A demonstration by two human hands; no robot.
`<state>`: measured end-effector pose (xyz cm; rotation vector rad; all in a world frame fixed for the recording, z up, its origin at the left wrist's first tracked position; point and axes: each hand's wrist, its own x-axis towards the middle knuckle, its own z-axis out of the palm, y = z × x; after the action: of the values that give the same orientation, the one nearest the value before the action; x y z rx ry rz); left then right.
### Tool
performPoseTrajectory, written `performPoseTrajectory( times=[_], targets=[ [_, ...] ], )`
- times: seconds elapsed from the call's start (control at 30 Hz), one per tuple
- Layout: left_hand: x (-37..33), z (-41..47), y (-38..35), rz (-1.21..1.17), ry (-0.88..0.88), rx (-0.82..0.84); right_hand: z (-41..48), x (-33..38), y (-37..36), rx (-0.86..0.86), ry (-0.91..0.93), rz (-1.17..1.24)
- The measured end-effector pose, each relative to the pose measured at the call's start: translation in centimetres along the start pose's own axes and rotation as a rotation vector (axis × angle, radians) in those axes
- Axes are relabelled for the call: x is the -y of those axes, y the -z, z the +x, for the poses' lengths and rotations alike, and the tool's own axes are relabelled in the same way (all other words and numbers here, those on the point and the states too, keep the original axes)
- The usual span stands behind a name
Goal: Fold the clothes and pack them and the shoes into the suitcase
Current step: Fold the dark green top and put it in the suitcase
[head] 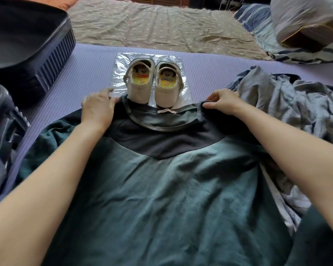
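Pinching shirt (161, 189) shoulder in right hand (223, 102) grip; left hand (98, 110) flat, open, on opposite shoulder.

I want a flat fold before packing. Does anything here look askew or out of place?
Yes: the T-shirt neckline crowds the toes of the shoes on the plastic bag, and its sleeve beside the left hand lies bunched.
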<state>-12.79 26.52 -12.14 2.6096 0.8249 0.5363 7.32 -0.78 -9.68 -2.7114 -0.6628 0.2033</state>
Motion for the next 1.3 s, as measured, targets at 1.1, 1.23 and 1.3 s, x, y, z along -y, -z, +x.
performPoseTrajectory(
  times=[1.1,1.23,1.3],
  targets=[
    [-3.8,-3.9,-1.2,0.083,-0.125,-0.117,-4.1,0.3,1.6,-0.242,0.124,0.058],
    [-9.2,-10.7,-2.6,-0.096,-0.346,-0.004,-9.3,-3.7,3.9,-0.270,0.110,0.006],
    [-12.4,-14.0,-2.9,-0.139,-0.434,0.144,-11.9,-6.0,4.9,-0.252,0.058,-0.072]
  ],
)
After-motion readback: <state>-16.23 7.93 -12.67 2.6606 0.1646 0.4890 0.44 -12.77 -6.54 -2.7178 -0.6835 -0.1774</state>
